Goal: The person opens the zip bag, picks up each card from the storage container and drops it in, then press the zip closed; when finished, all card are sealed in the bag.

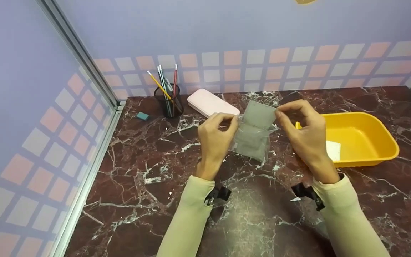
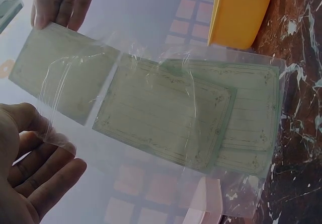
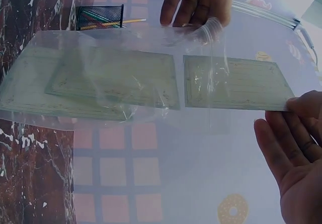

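Note:
Above the table, my left hand (image 1: pixel 213 137) pinches the edge of a clear plastic bag (image 2: pixel 251 189) near its mouth. Several pale green cards (image 2: pixel 163 110) with printed lines and ornate borders lie overlapping inside it. My right hand (image 1: pixel 303 132) pinches one corner of a single card (image 3: pixel 236 83) between thumb and finger. That card sits at the bag's mouth, its outer part past the crumpled plastic edge, separated by a narrow gap from the cards deeper in the bag. In the head view the bag hangs down toward the tabletop.
A yellow tub (image 1: pixel 387 137) stands at the right with a white rectangular item (image 1: pixel 333 150) inside. Behind the hands lies a pink case (image 1: pixel 212 102). Farther left are a black mesh cup (image 1: pixel 170 110) of pencils and a small teal block (image 1: pixel 142 116). Patterned walls border the marbled table (image 1: pixel 148 217).

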A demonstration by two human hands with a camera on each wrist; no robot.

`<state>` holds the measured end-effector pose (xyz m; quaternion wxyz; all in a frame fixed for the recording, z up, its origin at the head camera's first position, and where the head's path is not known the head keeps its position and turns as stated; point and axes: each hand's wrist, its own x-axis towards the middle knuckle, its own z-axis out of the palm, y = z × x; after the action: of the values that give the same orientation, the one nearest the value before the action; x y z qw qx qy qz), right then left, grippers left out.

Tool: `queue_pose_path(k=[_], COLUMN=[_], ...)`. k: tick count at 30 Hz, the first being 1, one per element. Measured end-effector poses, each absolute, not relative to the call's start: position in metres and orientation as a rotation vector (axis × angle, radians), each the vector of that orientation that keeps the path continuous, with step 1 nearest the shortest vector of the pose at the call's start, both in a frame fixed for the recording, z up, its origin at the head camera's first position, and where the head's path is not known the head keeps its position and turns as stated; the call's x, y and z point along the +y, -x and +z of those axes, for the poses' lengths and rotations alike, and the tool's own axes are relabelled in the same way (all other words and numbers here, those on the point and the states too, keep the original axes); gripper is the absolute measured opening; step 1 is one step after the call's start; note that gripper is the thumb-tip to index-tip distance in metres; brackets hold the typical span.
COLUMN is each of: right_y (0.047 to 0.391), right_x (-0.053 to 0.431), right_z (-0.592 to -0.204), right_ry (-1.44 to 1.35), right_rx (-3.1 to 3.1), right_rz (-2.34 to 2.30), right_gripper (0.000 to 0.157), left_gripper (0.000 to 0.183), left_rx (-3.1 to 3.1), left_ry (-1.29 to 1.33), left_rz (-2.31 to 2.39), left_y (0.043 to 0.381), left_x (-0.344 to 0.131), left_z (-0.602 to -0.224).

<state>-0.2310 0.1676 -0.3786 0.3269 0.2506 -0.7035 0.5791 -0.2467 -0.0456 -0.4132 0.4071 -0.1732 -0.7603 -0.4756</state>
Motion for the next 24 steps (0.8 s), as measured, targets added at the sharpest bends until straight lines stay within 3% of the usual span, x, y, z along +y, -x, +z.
queue_pose_path(k=[24], right_y=[0.248], right_x=[0.170], right_z=[-0.398], right_ry=[-0.859], right_rx=[-2.125], right_rz=[1.176], right_gripper=[0.016], left_gripper=[0.004], left_rx=[-1.918], left_ry=[0.428], left_rz=[-1.193], left_y=[0.248], left_x=[-0.045], left_z=[-0.415])
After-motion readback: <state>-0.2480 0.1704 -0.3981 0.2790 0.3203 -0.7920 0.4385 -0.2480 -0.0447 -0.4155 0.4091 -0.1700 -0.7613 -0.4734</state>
